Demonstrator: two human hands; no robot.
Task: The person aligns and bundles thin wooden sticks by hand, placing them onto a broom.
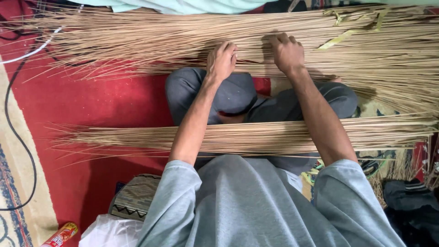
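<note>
A wide spread of thin tan sticks (pixel 137 41) lies across the red carpet in front of me. My left hand (pixel 222 59) rests on its near edge with fingers curled around a few sticks. My right hand (pixel 287 52) presses down on the same spread a little to the right, fingers bent into the sticks. A second, narrower bundle of tan sticks (pixel 256 137) lies across my lap, under both forearms. My crossed legs in dark grey trousers (pixel 238 93) sit between the two layers.
A yellow strip (pixel 347 33) lies on the far sticks at the right. Black and white cables (pixel 18 132) run over the carpet at left. A patterned cushion (pixel 137 196), white plastic (pixel 107 231) and a red tube (pixel 59 235) lie at lower left. Dark cloth (pixel 411 206) sits at lower right.
</note>
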